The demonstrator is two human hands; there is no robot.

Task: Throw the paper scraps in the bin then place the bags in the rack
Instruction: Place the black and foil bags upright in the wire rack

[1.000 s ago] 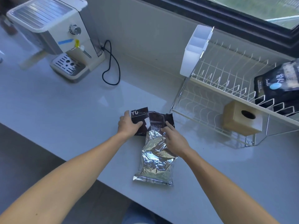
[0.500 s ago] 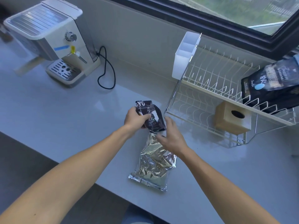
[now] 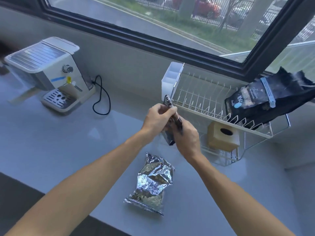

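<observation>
Both hands hold a small dark bag (image 3: 169, 103) edge-on, lifted above the counter just left of the wire rack (image 3: 204, 103). My left hand (image 3: 157, 119) grips its upper part; my right hand (image 3: 186, 138) grips its lower part. A crumpled silver foil bag (image 3: 151, 181) lies flat on the grey counter (image 3: 51, 150) below my hands. A large black bag (image 3: 265, 101) with a blue clip rests on the rack's upper tier at the right. No bin or paper scraps are in view.
A white coffee machine (image 3: 49, 74) with a black cord (image 3: 102, 97) stands at the back left. A white cutlery holder (image 3: 171, 80) hangs on the rack's left end. A wooden box (image 3: 223, 136) sits on the rack's lower tier. The counter's front edge runs diagonally at lower left.
Both hands have lifted the dark bag off the counter and off the foil bag, turning it edge-on beside the rack. The view has tilted up toward the window.
</observation>
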